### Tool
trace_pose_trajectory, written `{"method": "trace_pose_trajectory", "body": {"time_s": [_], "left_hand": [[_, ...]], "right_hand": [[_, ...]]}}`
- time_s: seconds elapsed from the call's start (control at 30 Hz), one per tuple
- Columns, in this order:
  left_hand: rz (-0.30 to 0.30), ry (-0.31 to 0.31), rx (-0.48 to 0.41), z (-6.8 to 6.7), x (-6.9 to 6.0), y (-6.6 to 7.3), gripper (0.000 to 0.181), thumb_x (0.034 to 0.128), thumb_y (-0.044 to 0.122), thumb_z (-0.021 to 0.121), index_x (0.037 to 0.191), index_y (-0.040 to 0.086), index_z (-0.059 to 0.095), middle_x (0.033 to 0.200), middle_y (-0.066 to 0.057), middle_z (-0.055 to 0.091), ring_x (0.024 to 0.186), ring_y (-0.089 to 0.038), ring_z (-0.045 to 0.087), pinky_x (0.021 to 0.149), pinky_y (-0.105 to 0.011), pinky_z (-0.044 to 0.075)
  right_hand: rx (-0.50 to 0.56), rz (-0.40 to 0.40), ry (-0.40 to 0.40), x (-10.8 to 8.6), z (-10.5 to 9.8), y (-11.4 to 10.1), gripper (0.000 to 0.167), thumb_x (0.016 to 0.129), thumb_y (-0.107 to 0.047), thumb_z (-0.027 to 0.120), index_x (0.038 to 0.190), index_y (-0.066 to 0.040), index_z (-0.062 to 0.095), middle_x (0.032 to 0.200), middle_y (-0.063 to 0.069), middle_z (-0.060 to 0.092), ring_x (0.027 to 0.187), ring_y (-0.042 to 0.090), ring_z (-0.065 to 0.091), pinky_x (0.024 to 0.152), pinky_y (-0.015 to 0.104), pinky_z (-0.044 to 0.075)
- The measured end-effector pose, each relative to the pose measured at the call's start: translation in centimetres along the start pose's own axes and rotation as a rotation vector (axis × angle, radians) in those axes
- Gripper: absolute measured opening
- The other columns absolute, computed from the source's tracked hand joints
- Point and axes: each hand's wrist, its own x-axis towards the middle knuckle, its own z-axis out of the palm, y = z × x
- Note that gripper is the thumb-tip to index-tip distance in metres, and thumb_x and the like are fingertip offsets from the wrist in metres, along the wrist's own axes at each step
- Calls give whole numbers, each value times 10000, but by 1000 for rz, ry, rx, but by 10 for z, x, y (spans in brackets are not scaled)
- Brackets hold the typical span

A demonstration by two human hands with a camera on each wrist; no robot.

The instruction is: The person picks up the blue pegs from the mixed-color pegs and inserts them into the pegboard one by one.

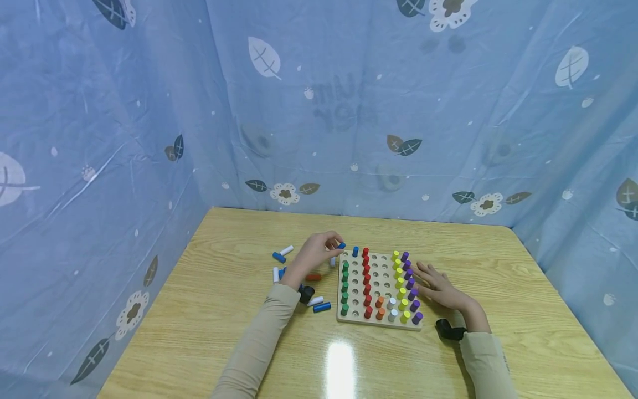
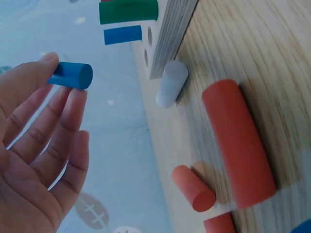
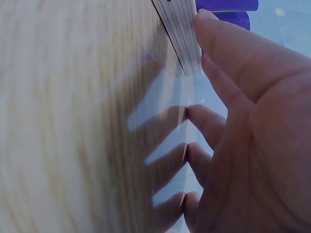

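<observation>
My left hand (image 1: 315,252) pinches a blue peg (image 2: 75,75) between thumb and fingertips, above the far left corner of the wooden pegboard (image 1: 379,324). The far-left hole shows bare beneath it. Green pegs (image 1: 345,298) stand down the left column, with one blue peg (image 1: 355,251) at the far end of the column beside it. Full columns of red pegs (image 1: 367,290), yellow pegs (image 1: 400,282) and purple pegs (image 1: 411,284) stand too. Beside the board's right edge, my right hand (image 1: 441,289) rests with fingers spread, its thumb at the board's side.
Loose pegs lie left of the board: white pegs (image 1: 315,301), blue pegs (image 1: 322,307) and red pegs (image 1: 313,277), some partly hidden by the left arm. Two orange pegs (image 1: 380,314) and two white pegs (image 1: 392,315) stand in near rows. A blue curtain (image 1: 349,138) hangs behind the table.
</observation>
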Motion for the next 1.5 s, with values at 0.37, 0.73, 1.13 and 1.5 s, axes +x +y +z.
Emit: {"method": "trace_pose_trajectory", "body": {"time_s": [0.37, 0.73, 1.13, 1.5], "left_hand": [[3, 2, -67, 7, 3, 5, 195, 868, 247, 661, 1043, 168, 627, 885, 58, 639, 796, -77, 589, 690, -232, 490], [13, 0, -115, 17, 9, 5, 183, 879, 276, 645, 1041, 198, 614, 916, 59, 630, 814, -62, 580, 702, -214, 488], [4, -35, -184, 27, 11, 6, 203, 875, 198, 654, 1044, 97, 605, 897, 14, 623, 804, -95, 581, 692, -224, 488], [-14, -96, -157, 34, 15, 5, 231, 876, 202, 650, 1064, 78, 601, 925, 25, 621, 841, -90, 585, 708, -214, 484]], "right_hand": [[18, 1, -6, 0, -1, -1, 553, 969, -183, 479, 1433, 32, 268, 1479, 336, 57, 1322, 552, -100, 964, 708, -146], [29, 5, -6, -1, -3, -4, 559, 956, -158, 499, 1441, 3, 273, 1483, 326, 71, 1328, 541, -99, 975, 699, -148], [26, 6, -5, -1, -2, 0, 558, 958, -164, 496, 1441, 2, 272, 1483, 328, 66, 1327, 543, -102, 969, 706, -143], [27, -8, -3, -1, -2, 1, 560, 957, -165, 497, 1437, 16, 271, 1478, 337, 71, 1319, 557, -95, 959, 715, -139]]}}
